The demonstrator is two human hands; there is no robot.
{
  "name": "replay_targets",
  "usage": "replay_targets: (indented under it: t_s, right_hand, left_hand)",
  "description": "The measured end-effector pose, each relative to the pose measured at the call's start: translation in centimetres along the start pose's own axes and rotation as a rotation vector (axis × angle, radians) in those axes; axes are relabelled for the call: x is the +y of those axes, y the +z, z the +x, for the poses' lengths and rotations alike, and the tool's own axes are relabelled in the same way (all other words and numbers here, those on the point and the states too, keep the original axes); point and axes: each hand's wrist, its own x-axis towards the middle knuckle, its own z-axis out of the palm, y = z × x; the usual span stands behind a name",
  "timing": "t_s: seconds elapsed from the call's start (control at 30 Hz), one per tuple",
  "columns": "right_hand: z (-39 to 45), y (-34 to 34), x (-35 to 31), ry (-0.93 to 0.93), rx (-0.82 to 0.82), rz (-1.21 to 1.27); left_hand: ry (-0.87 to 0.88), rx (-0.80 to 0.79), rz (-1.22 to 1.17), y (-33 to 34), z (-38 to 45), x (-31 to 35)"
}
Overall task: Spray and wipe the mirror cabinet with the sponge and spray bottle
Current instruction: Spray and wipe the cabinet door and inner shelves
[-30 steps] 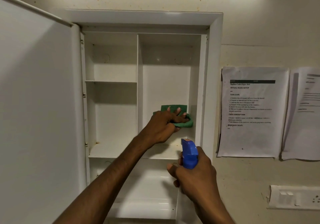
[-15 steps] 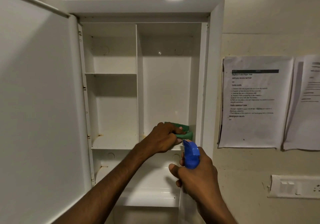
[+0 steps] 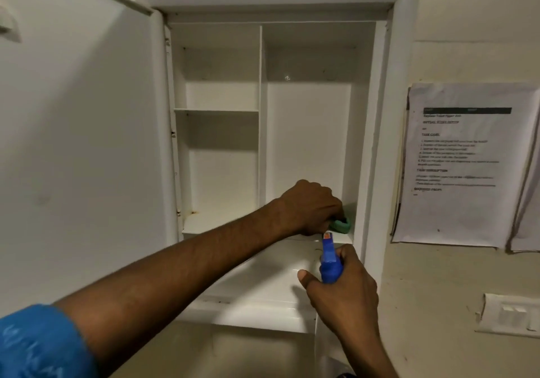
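Observation:
The white cabinet on the wall stands with its door swung open to the left. My left hand reaches into the right compartment and grips the green sponge, pressing it onto the shelf floor in the right corner. Most of the sponge is hidden under my fingers. Just below the shelf edge, my right hand holds the spray bottle by its neck; only its blue trigger head shows, pointing up at the shelf.
Inside, a vertical divider splits the cabinet, with a small shelf in the left half. Printed sheets hang on the wall to the right. A switch plate sits lower right.
My left hand slid the sponge down the back wall onto the shelf floor in the right corner. The right hand with the bottle stayed roughly where it was.

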Motion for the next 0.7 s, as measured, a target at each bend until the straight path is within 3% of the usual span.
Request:
replay_targets:
  t_s: [0.17,0.4,0.7]
  right_hand:
    - [0.1,0.5,-0.2,0.003,-0.006,0.009]
    - [0.6,0.4,-0.7,0.021,-0.031,0.011]
    - [0.5,-0.5,-0.4,0.044,-0.15,0.052]
  left_hand:
    - [0.015,-0.068,0.056,-0.4,0.7,-0.1]
    - [-0.022,-0.277,-0.134,-1.9,2.9,-0.9]
    - [-0.069,-0.296,-0.312,-0.7,1.9,-2.4]
